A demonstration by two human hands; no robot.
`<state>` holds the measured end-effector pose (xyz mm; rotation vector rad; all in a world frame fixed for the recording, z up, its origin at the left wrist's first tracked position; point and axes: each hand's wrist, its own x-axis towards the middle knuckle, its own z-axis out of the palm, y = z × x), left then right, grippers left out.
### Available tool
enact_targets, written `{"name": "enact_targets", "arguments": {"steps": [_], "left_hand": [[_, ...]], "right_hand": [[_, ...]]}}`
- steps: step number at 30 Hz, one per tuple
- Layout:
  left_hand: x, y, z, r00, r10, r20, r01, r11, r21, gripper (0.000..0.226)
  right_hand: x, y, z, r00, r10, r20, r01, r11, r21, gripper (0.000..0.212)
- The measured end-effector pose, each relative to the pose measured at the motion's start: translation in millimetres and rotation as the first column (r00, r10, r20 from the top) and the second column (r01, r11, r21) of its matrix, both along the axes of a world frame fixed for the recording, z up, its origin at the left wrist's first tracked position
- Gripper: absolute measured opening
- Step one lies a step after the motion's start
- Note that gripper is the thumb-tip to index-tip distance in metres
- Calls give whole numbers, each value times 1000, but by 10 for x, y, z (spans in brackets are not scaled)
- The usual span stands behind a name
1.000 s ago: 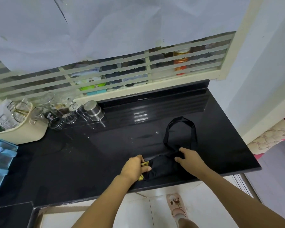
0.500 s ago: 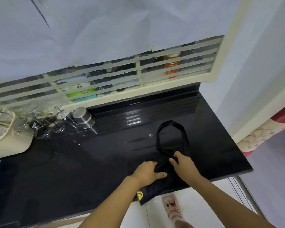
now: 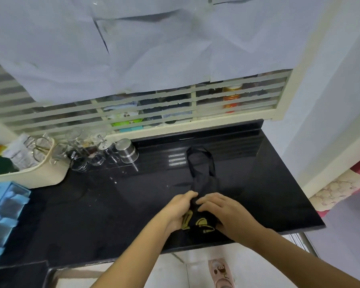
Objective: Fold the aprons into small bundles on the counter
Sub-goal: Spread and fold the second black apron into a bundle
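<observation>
Half a second back the printed end of the apron [image 3: 202, 183] hung over the front edge of the counter [image 3: 112, 204]. It has now been drawn up onto the top, and its yellow print [image 3: 202, 222] shows between the two hands. The left hand [image 3: 178, 210] has its fingers curled round the 9 o'clock side of the gathered cloth and grips it. The right hand [image 3: 227, 215] lies over the 3 o'clock side with fairly straight fingers, pressing rather than clutching. The body of the apron sits bunched near the counter's front edge, at about 5 o'clock on the surface. Its neck loop [image 3: 211, 163] lies flat and unfolded, running away toward 12 o'clock. To my eye the body is close to a bundle, but the loop is not yet tucked in, so this apron is not finished.

The counter is glossy black stone and reflects the window bars. At its 10 o'clock corner stand a steel cup [image 3: 126, 150], some glass jars [image 3: 85, 161] and a cream basket [image 3: 40, 175], with a blue tray [image 3: 4, 204] at 9 o'clock. Behind it is a slatted window [image 3: 154, 113], its upper part covered with white paper [image 3: 133, 48]. At 6 o'clock, below the counter edge, a slippered foot [image 3: 221, 273] stands on a pale floor.
</observation>
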<state>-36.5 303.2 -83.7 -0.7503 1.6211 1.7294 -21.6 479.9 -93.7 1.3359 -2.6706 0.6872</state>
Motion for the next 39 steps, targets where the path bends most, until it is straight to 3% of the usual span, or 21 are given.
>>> {"name": "enact_targets", "arguments": {"steps": [6, 10, 12, 14, 16, 20, 23, 25, 28, 33, 34, 36, 39], "left_hand": [[65, -143, 506, 995, 104, 5, -100, 941, 324, 26], [112, -195, 722, 984, 178, 20, -168, 880, 445, 26], [81, -228, 790, 969, 249, -10, -213, 847, 488, 47], [51, -244, 874, 955, 293, -39, -228, 815, 533, 59], [52, -217, 974, 945, 322, -49, -239, 786, 570, 49], [73, -192, 1155, 909, 335, -247, -128, 790, 599, 23], [44, -215, 1222, 877, 330, -350, -34, 769, 638, 42], [55, -234, 1295, 861, 302, -409, 28, 774, 632, 39], [69, -234, 1339, 858, 264, -440, 106, 748, 655, 45], [27, -193, 1309, 860, 365, -357, 89, 582, 809, 50], [9, -168, 1312, 853, 377, -361, 82, 587, 806, 54], [7, -88, 1360, 832, 353, -427, 65, 703, 708, 61], [-17, 9, 1419, 820, 384, -425, -73, 806, 588, 41]], "right_hand": [[-85, -202, 713, 981, 137, -139, -145, 988, -53, 55], [-105, -222, 851, 962, 266, -60, -271, 959, -81, 57], [-142, -238, 846, 962, 257, -95, -264, 962, -66, 66], [-198, -280, 855, 958, 235, -165, -262, 950, -170, 47], [-222, -324, 931, 976, 180, -124, -212, 915, -344, 25], [-160, -339, 1213, 945, 153, 289, 32, 835, -549, 35], [-185, -344, 1384, 896, 123, 426, 126, 852, -509, 38], [-205, -361, 1457, 883, 36, 468, 231, 835, -500, 43], [-237, -407, 1510, 895, -116, 430, 345, 790, -507, 26], [-281, -446, 1575, 892, -301, 337, 430, 792, -433, 22], [-300, -452, 1582, 893, -328, 309, 436, 801, -410, 21], [-329, -448, 1597, 887, -345, 307, 447, 809, -382, 17], [-356, -398, 1613, 840, -286, 461, 498, 744, -446, 7]]}}
